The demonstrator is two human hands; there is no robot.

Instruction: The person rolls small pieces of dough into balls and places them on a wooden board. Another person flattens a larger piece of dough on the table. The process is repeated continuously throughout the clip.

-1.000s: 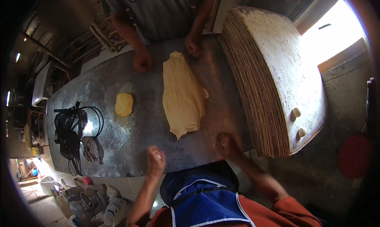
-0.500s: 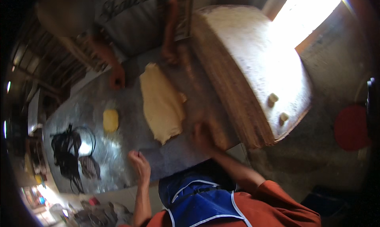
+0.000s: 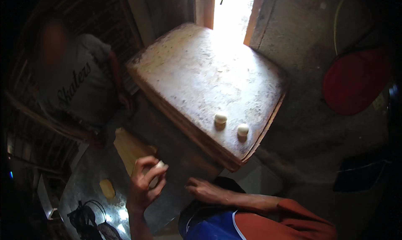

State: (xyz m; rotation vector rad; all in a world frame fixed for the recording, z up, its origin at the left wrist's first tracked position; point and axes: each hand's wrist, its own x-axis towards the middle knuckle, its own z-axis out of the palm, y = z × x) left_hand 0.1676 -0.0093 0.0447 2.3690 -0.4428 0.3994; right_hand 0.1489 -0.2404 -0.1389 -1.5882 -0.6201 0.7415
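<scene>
My left hand (image 3: pixel 144 183) is raised above the metal table, its fingers curled around a small pale dough ball (image 3: pixel 159 165). Beneath and beyond it lies a long flattened sheet of dough (image 3: pixel 127 148), partly hidden by that hand. My right hand (image 3: pixel 205 191) is low over the table's near edge, fingers bent inward; whether anything is inside them is hidden. Two small round dough balls, one (image 3: pixel 220 117) farther and one (image 3: pixel 243 130) nearer, sit apart on the floured top of a thick stack of boards (image 3: pixel 184 68).
A yellow block (image 3: pixel 107 189) and a black tangle of cord or cloth (image 3: pixel 86 219) lie on the metal table (image 3: pixel 167 135) at left. Across it stands a co-worker (image 3: pixel 83 81) in a grey shirt, hands near the far edge. A red rounded object (image 3: pixel 354 83) is at right.
My view has swung right toward the stack. My left hand has risen from the table and now shows a dough ball in its fingers. My right hand has drawn back toward the table's near edge.
</scene>
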